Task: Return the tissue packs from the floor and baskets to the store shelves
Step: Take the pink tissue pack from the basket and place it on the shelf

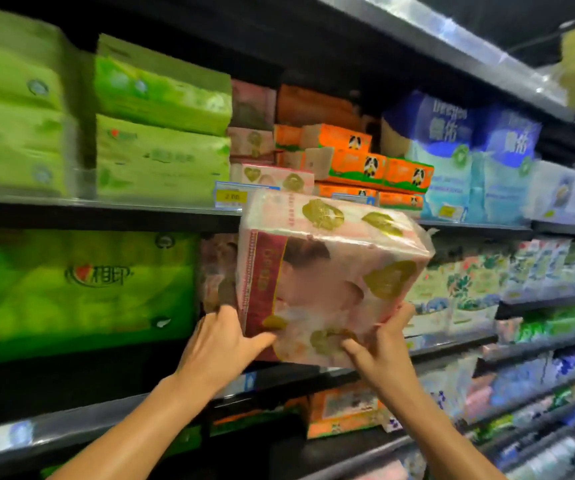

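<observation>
One pink tissue pack (327,271) was up at the store shelves (106,206), left hand (223,341) and right hand (383,344) fingers clamped on its lower corners.

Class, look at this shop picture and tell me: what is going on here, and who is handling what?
A person is restocking tissue packs in a store aisle. Both hands hold one large pink tissue pack by its lower edge: the left hand grips the bottom left corner, the right hand the bottom right. The pack is raised and tilted in front of the shelves, not yet set down. Smaller pink packs of similar design sit on the shelf just above, between green packs and orange ones.
</observation>
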`<control>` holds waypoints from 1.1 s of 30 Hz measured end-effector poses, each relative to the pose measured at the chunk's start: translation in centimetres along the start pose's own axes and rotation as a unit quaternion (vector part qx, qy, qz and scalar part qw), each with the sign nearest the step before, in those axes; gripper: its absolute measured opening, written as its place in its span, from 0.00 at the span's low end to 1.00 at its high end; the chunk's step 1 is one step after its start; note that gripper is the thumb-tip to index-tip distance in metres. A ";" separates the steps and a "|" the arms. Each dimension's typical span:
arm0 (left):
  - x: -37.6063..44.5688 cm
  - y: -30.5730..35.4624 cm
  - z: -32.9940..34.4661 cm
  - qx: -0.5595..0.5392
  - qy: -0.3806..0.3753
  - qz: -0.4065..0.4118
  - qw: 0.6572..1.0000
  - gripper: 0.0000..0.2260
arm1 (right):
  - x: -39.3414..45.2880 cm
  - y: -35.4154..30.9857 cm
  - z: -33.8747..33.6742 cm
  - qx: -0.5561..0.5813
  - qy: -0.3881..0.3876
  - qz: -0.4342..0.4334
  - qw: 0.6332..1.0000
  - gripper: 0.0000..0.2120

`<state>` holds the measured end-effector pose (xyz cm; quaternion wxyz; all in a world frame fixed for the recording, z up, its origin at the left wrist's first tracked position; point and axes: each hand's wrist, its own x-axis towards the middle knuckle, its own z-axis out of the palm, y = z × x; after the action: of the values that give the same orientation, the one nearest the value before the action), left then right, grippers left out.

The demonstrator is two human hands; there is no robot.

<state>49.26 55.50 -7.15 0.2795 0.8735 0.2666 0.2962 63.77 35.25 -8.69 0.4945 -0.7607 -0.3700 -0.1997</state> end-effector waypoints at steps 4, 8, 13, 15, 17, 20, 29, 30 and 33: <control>1.4 -3.4 -0.5 0.073 -0.072 -0.044 0.994 0.22 | 1.8 -0.3 4.1 0.001 -0.020 -0.001 1.000 0.37; 2.2 -6.4 0.4 0.149 -0.081 -0.050 0.984 0.32 | 3.4 1.3 7.8 0.009 -0.051 0.012 0.999 0.35; 2.5 -7.8 2.0 0.127 -0.085 -0.051 0.987 0.25 | 4.7 3.9 9.9 0.065 -0.104 0.026 0.992 0.40; 3.9 -8.4 2.7 0.072 -0.075 -0.052 0.993 0.36 | 5.4 5.0 10.5 0.072 -0.108 0.044 0.991 0.42; 5.7 -8.6 3.3 0.048 -0.077 -0.047 0.995 0.45 | 6.3 6.1 10.9 0.082 -0.118 0.068 0.987 0.42; 7.4 -8.0 4.2 0.022 -0.070 -0.029 0.997 0.32 | 7.7 7.8 11.1 0.089 -0.112 0.071 0.987 0.41; 6.6 -6.1 5.9 0.196 0.192 0.027 0.961 0.43 | 8.2 7.7 11.6 -0.052 -0.113 0.000 0.992 0.63; 6.3 -5.8 6.0 0.272 0.226 0.096 0.930 0.49 | 8.2 7.8 11.7 -0.064 -0.117 -0.038 0.990 0.65; 6.8 -5.2 6.1 0.452 0.141 0.236 0.849 0.57 | 8.4 8.2 12.7 -0.158 -0.121 -0.099 0.975 0.61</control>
<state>56.45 61.46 -12.08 -0.2650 0.8887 0.1932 0.3205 74.68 47.77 -13.46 0.2975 -0.8073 -0.4646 -0.2095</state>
